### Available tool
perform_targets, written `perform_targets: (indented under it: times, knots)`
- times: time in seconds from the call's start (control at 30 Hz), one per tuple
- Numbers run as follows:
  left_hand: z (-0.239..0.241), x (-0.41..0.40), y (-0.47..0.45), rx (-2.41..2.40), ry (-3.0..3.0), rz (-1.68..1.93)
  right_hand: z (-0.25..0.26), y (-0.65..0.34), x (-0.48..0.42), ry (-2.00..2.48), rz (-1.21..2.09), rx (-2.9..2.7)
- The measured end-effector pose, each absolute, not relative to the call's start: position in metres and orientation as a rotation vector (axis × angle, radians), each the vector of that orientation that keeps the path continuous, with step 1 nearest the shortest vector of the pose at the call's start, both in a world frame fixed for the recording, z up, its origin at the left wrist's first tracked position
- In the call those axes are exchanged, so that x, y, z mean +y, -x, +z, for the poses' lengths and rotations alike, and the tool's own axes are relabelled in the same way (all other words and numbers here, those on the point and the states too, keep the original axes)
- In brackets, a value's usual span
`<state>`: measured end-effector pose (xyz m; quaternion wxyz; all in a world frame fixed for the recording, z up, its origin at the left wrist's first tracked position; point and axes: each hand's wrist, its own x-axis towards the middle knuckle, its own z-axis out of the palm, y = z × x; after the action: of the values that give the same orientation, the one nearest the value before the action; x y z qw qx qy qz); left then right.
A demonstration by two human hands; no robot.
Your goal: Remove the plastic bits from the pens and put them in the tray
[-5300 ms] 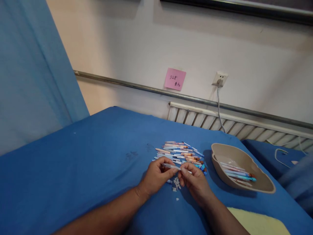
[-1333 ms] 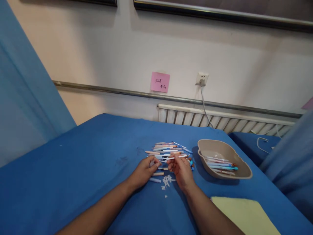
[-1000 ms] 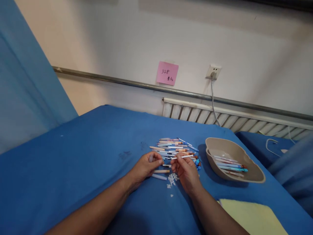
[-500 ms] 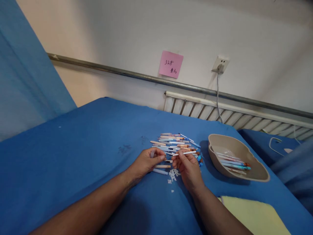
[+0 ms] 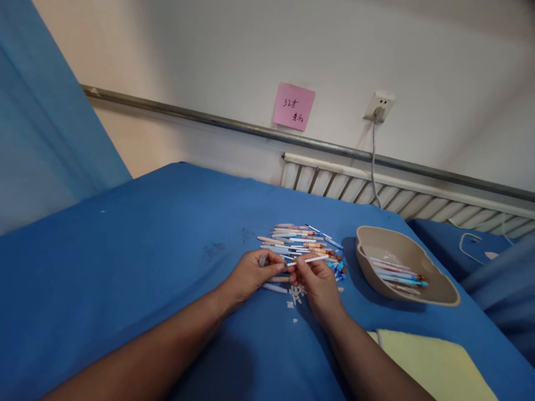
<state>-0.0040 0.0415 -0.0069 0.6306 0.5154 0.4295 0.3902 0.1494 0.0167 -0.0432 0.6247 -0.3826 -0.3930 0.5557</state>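
Observation:
My right hand pinches a thin white pen refill, which slants with its far end up to the right. Its tip meets the fingertips of my left hand, closed in a pinch. Whatever lies between those left fingertips is too small to make out. A pale translucent piece shows between the left fingers. Behind both hands lies a pile of pen barrels and refills, with blue and brown parts at its right side. Small white bits are heaped below my hands.
A beige basin with several pens in it stands on the right of the blue-covered surface. Nearer me lies a yellow cloth-like item. A radiator, a rail and a wall socket with a cord are behind.
My right hand has shifted slightly left, bringing the refill's tip to my left fingertips. The refill is now tilted a little more. My left hand stays nearly in place.

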Motion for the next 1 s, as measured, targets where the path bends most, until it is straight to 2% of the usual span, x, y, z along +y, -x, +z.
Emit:
perform_targets:
  times: [0.43, 0.7, 1.0]
  knots:
    - [-0.012, 0.040, 0.003, 0.991, -1.059, 0.862, -0.030, -0.141, 0.008, 0.945, 1.111, -1.016]
    - [0.000, 0.043, 0.009, 0.892, -1.094, 0.786, -0.028, -0.151, 0.014, 0.838, 1.229, -0.705]
    - [-0.001, 0.041, 0.011, 0.874, -1.315, 0.654, -0.025, -0.155, 0.013, 0.796, 1.228, -0.779]
